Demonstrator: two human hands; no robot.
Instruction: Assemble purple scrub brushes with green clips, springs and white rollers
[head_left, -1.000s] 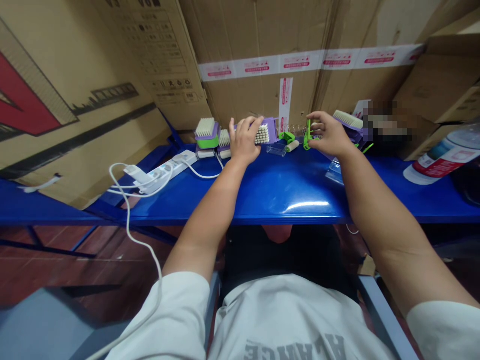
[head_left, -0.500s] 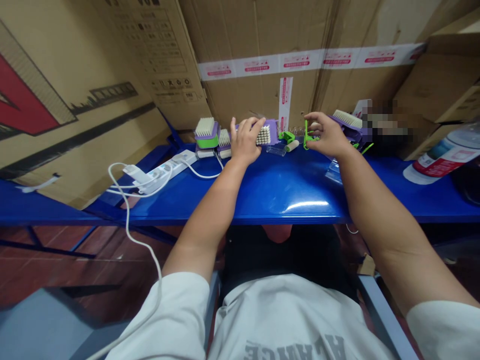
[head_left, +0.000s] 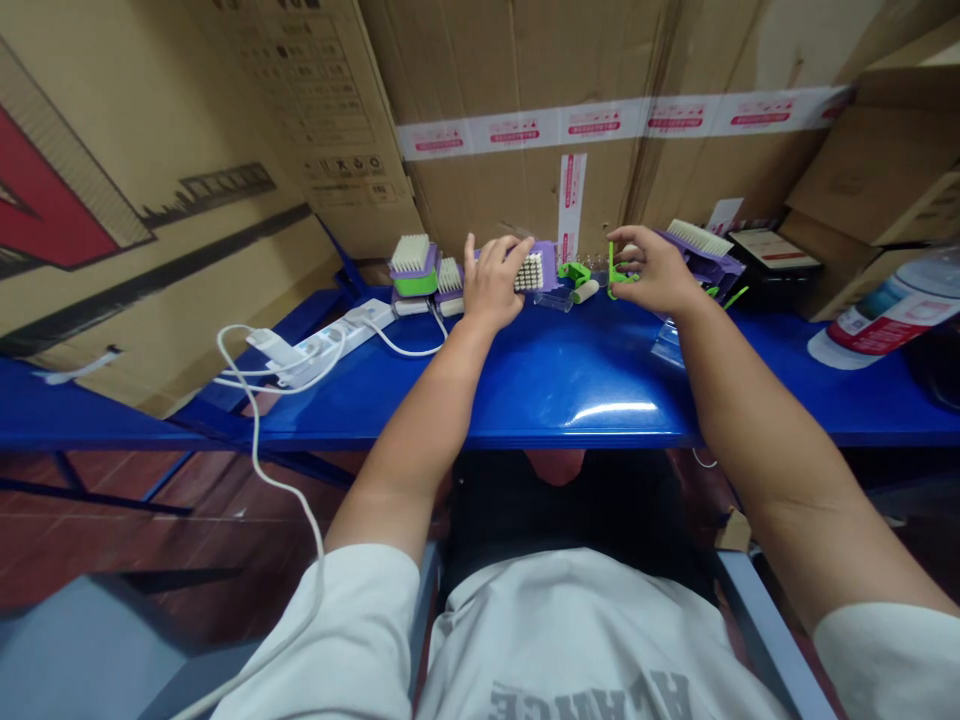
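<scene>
Right hand point(head_left: 651, 272) is part-closed, thumb and forefinger pinching an upright green plastic piece point(head_left: 611, 266) at the back of the counter point(head_left: 562, 375). Left hand point(head_left: 491, 284) drapes half-open over a purple brush point(head_left: 549, 265); I cannot tell whether it grips. Since a second ago I record only slight shifts of both hands, so I judge the handling steady, with nothing released. Shirt point(head_left: 592, 620) lettering, inverted, seems to read "ALANCE"; red print on the box tape point(head_left: 517, 132) and the bottle label point(head_left: 874, 335) I find illegible.
</scene>
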